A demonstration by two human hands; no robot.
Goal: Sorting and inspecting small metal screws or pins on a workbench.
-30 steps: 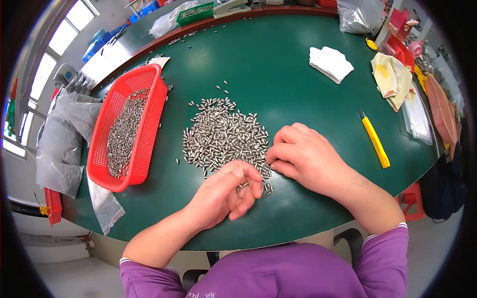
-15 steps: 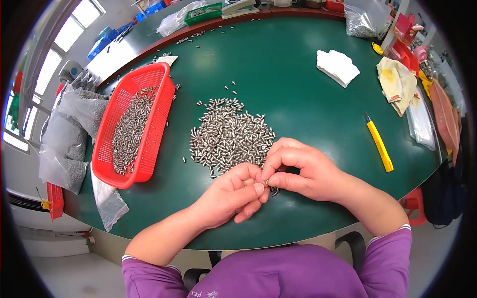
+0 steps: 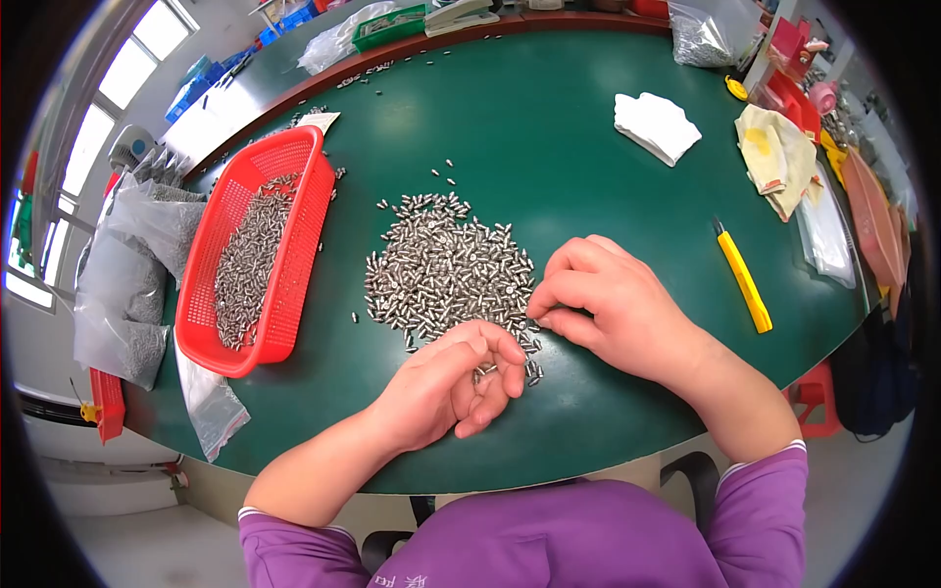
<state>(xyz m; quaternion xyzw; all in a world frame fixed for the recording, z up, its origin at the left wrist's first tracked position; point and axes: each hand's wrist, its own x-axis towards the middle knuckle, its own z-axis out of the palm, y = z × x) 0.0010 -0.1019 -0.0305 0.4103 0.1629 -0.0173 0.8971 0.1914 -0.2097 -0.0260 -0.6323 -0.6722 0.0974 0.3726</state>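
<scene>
A loose pile of small silvery metal pieces [image 3: 441, 269], short and roughly bullet-shaped, lies on the green table in front of me. My left hand [image 3: 456, 377] is curled at the pile's near edge, palm turned up, with a few of the metal pieces showing between its bent fingers. At the pile's right edge, my right hand [image 3: 618, 309] has thumb and forefinger pinched together; whatever is between the tips is too small to make out. Several loose pieces lie between the two hands. To the left, a red perforated basket [image 3: 312, 211] holds many more such pieces.
Clear plastic bags [image 3: 137, 284] of small metal parts stand left of the basket, with a flat bag [image 3: 211, 412] near it. On the right lie a yellow utility knife [image 3: 745, 282], a stained cloth [image 3: 774, 162] and white paper [image 3: 657, 127]. Another filled bag [image 3: 701, 39] stands farther back.
My hands, which met at the fingertips, are now apart. The right has moved slightly right and up to the pile's edge; the left has curled its fingers more.
</scene>
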